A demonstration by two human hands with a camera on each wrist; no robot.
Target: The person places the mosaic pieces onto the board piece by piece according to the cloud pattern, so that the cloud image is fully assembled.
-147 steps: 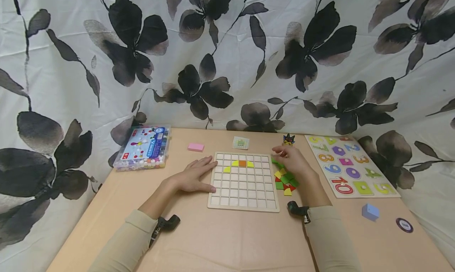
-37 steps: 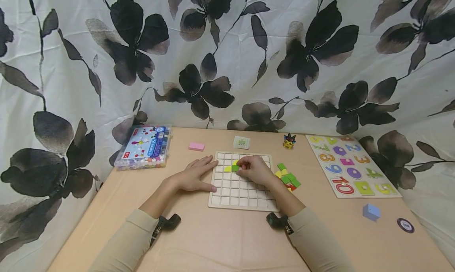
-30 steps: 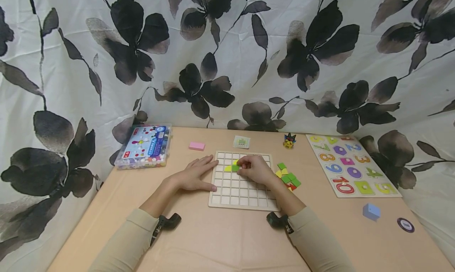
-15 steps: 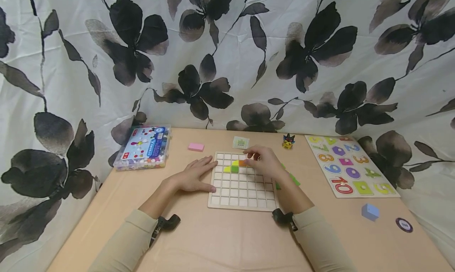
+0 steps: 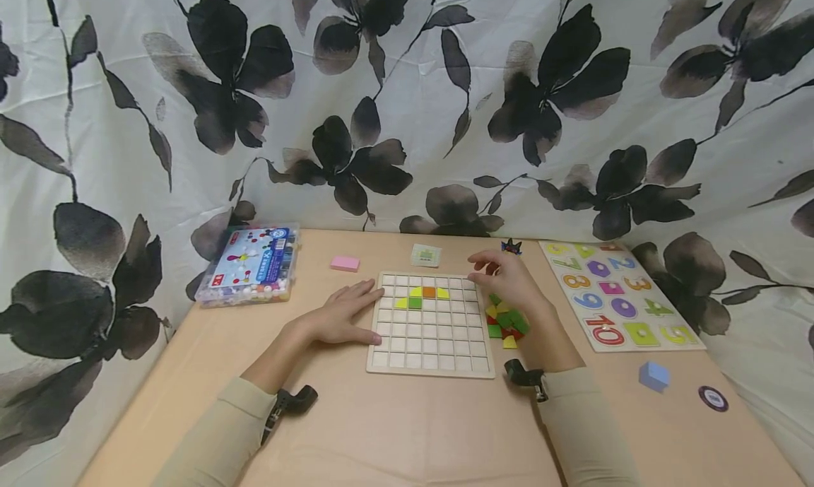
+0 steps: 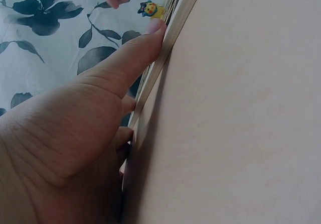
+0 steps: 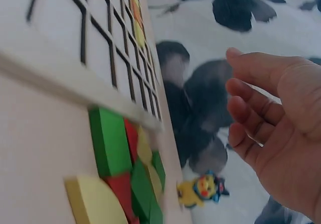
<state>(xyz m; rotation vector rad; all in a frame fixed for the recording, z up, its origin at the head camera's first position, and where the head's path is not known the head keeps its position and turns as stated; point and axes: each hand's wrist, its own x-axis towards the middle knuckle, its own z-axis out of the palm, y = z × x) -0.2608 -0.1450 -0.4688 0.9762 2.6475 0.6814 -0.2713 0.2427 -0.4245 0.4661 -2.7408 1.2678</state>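
A wooden grid board [image 5: 429, 345] lies on the tan table. Its upper rows hold yellow, orange and green tiles [image 5: 422, 297]. My left hand [image 5: 353, 309] lies flat at the board's left edge, and in the left wrist view its thumb [image 6: 135, 53] presses the board's rim [image 6: 173, 33]. My right hand [image 5: 502, 276] hovers off the board's right side with relaxed, slightly bent fingers [image 7: 251, 101] and holds nothing. Just below it is a pile of loose green, yellow and red tiles [image 5: 505, 322], also seen as the tile pile [image 7: 125, 174] beside the board [image 7: 85, 43].
A bead box [image 5: 248, 264] stands at the left. A pink eraser [image 5: 344, 263] and a small card [image 5: 426, 255] lie behind the board. A toy figure [image 5: 511, 247], number puzzle [image 5: 613, 296], blue cube [image 5: 653, 376] and round disc [image 5: 713, 398] are on the right. Flowered cloth hangs behind.
My right hand set a green tile on the board beside the yellow one, let it go, then moved right, off the board to above the tile pile. The left hand stayed put.
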